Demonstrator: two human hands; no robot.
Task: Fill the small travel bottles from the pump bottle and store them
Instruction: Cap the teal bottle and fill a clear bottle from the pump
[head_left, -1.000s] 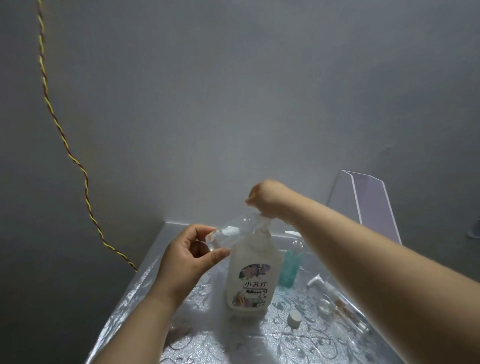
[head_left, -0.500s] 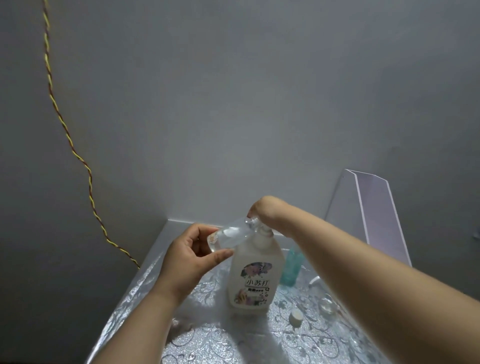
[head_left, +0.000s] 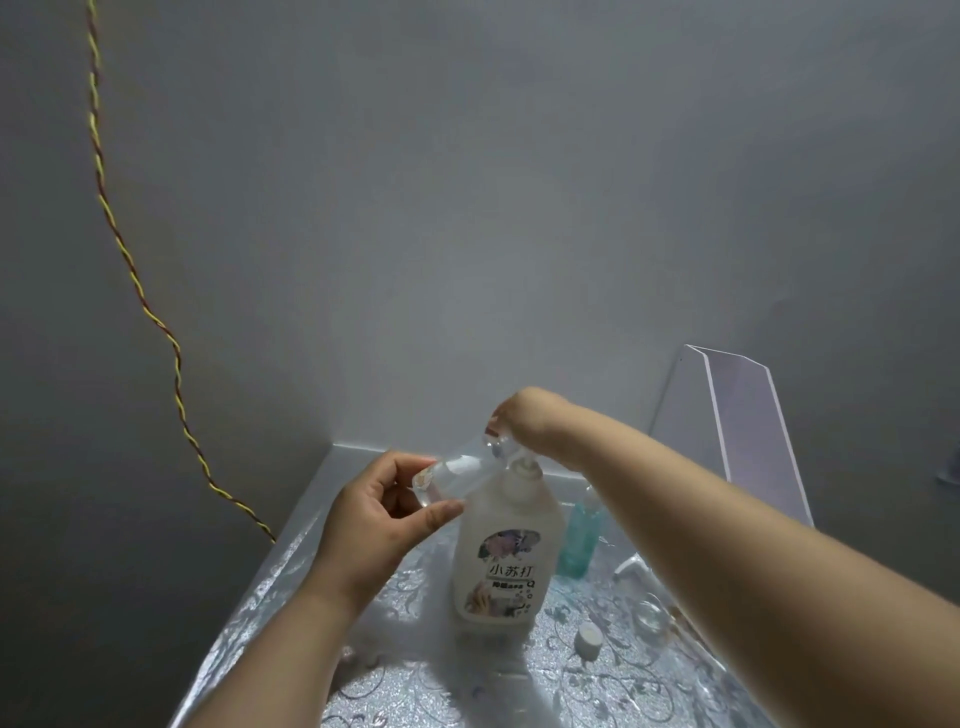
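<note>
Lower than a second ago, right hand curls over the head of the pump bottle; left hand pinches the tilted travel bottle at its spout, mid-frame.

Milky white, teal and silver against flat grey.

My pump bottle is milky white, and its label is printed with pastel lilac and blue flowers and dark characters. The small travel bottle is clear and colourless, with a pale, orange-flecked patch at its base. The teal bottle is see-through blue-green, and the cap is plain white. The counter wears a shiny silver covering patterned with scrolling flowers and vines. The wall is even grey, and the cord is twisted in yellow and dark red. The clear stand shows a faint lilac tint.
</note>
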